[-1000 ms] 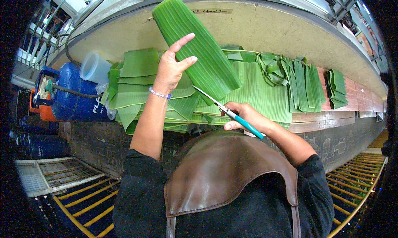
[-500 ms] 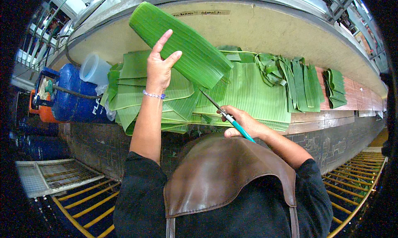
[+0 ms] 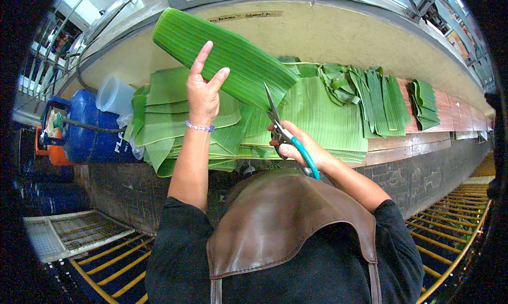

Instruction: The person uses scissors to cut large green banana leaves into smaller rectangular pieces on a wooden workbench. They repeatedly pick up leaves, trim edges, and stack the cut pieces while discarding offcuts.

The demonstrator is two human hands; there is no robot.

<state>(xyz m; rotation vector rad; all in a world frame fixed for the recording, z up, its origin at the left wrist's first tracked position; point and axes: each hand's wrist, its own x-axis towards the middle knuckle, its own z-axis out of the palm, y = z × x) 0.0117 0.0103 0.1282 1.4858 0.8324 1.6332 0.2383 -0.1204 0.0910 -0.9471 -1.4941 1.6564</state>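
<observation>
My left hand (image 3: 203, 95) holds up a long folded piece of banana leaf (image 3: 227, 57). Its thumb and one finger show against the near face, while the other fingers are hidden. In my right hand (image 3: 299, 145) are scissors (image 3: 295, 143) with teal handles. Their blades are parted at the leaf's lower right end, one blade lying across its front. Beneath both hands spreads a stack of wide banana leaves (image 3: 323, 118). Narrow leaf strips (image 3: 337, 84) lie curled to the right of the stack.
Folded leaf bundles (image 3: 385, 100) and another small bundle (image 3: 423, 105) rest on a reddish wooden board (image 3: 447, 113) at right. To the left are a blue gas cylinder (image 3: 90, 129) and a clear plastic tub (image 3: 114, 95). A cream wall (image 3: 338, 36) rises behind; yellow railings (image 3: 450, 232) stand low on both sides.
The scissors have moved up to the leaf's lower right end, and their blades have opened. The held leaf has shifted slightly left in the picture.
</observation>
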